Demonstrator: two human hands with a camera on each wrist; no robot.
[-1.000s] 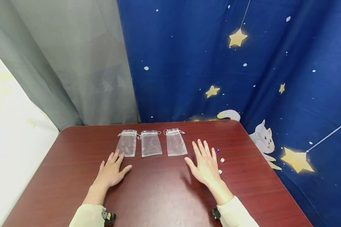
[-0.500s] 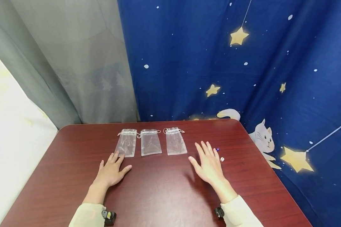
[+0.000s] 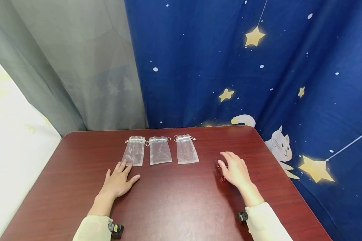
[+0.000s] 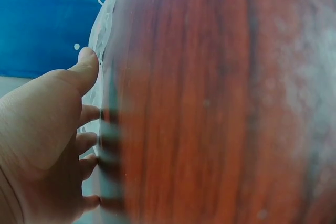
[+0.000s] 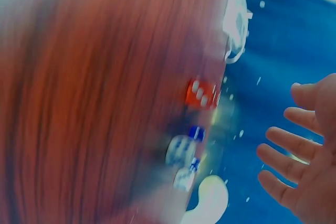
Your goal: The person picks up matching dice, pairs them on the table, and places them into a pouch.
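Note:
Three sheer white drawstring bags lie in a row: a left bag (image 3: 134,152), a middle bag (image 3: 160,151) and a right bag (image 3: 187,150). My left hand (image 3: 117,183) rests spread on the table, fingertips at the left bag's lower edge. My right hand (image 3: 236,171) hovers over small dice, fingers relaxed and holding nothing. Red dice (image 3: 223,179) peek out by its thumb in the head view. The right wrist view shows a red die (image 5: 200,94), a blue die (image 5: 197,132) and white dice (image 5: 180,150), somewhat blurred, apart from the fingers.
The dark red wooden table (image 3: 169,207) has rounded far corners. Behind it hang a grey curtain (image 3: 87,67) and a blue curtain (image 3: 193,67) with stars and a white cat. A white surface (image 3: 12,134) borders the table's left side.
My right hand has moved right, over the dice. Red dice now show at its left, while the white and blue dice have become hidden in the head view. My left hand stays put.

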